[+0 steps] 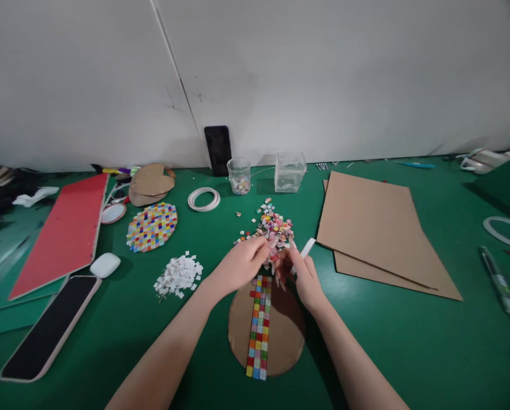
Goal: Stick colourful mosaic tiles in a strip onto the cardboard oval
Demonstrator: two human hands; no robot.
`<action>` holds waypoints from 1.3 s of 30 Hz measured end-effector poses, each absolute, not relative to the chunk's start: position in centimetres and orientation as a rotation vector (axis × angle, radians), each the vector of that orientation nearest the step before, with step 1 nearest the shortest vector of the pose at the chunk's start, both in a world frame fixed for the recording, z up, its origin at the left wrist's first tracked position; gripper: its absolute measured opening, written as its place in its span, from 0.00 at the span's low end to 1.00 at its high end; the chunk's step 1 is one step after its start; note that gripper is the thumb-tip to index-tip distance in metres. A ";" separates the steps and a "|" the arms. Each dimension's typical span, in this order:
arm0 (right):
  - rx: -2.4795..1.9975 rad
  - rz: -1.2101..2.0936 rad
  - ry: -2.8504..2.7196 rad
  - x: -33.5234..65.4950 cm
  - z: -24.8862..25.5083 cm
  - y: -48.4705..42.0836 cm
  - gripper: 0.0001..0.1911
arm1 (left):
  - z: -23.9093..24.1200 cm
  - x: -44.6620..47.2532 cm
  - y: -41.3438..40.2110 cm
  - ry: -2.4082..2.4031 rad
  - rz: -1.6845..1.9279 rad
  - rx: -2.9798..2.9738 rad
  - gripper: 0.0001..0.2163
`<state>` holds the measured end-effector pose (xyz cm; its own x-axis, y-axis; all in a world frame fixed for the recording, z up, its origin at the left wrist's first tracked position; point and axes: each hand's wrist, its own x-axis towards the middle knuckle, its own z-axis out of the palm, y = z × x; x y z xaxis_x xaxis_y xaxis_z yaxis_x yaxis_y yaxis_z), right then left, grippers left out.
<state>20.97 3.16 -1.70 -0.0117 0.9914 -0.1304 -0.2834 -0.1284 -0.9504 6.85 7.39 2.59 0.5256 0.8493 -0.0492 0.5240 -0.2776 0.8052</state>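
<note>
A round cardboard disc point(286, 336) lies in front of me, with a band of coloured mosaic tiles point(258, 336) running down it. Just beyond its far edge is a loose heap of mixed small tiles point(276, 225). My left hand point(248, 259) is at the near side of this heap, its fingers pinched together; what they hold, if anything, is hidden. Close beside it, my right hand point(304, 279) has its fingers bent around a narrow white strip point(309, 247), which sticks up past the thumb. The right fingertips are near the heap, above the disc's far edge.
White tiles point(180, 276) form a pile at left, below a tile-covered disc point(152, 228). A tape roll point(204, 199), plastic cup point(240, 176) and clear box point(289, 172) stand farther back. Cardboard sheets point(370, 222) lie right; a phone point(52, 327) and red board point(62, 228) lie left.
</note>
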 end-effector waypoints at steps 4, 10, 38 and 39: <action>-1.055 1.445 -1.018 20.6 -1.5 2.5 0.29 | 2.4 6.9 5.3 1.095 0.528 1.926 0.14; -1.005 1.529 -1.137 19.8 -1.0 2.0 0.25 | 2.5 5.2 3.6 1.114 0.650 1.672 0.13; -1.147 1.211 -1.367 17.8 -2.7 -1.1 0.26 | 0.7 5.7 1.1 1.218 0.946 1.804 0.12; -1.147 1.230 -1.335 17.6 -2.7 -1.1 0.26 | 0.7 5.7 1.0 1.227 0.946 1.835 0.12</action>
